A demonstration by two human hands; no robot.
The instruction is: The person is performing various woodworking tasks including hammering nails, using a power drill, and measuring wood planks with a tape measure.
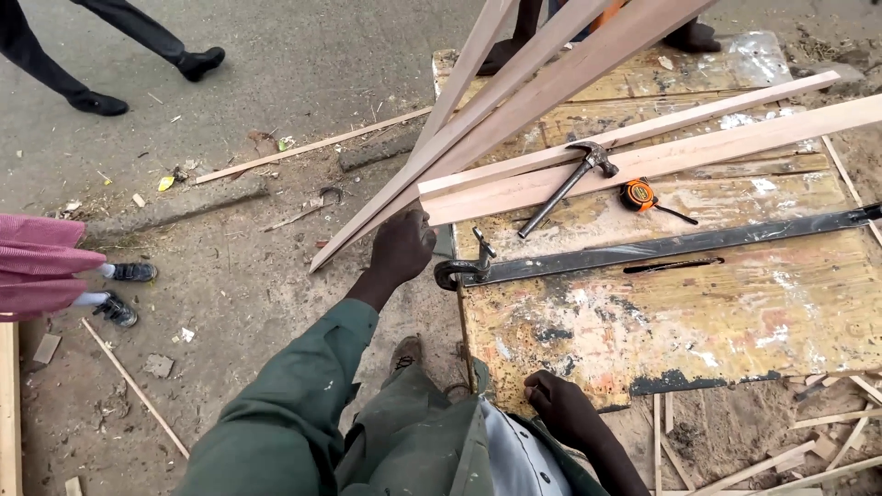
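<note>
Flat overcast daylight, soft faint shadows, sharp focus, mild wide-angle bending at edges

An outdoor carpentry workshop: a worn workbench [698,321] with planks [643,161], hammer [565,188], tape measure [638,195], offcuts [827,432].

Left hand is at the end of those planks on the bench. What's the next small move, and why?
Probably close the left hand firmly on the plank ends and steady them. The long planks overhang the bench edge and slope towards the ground, while the right hand rests on the near edge, holding nothing. The hammer lies across one plank.
</note>
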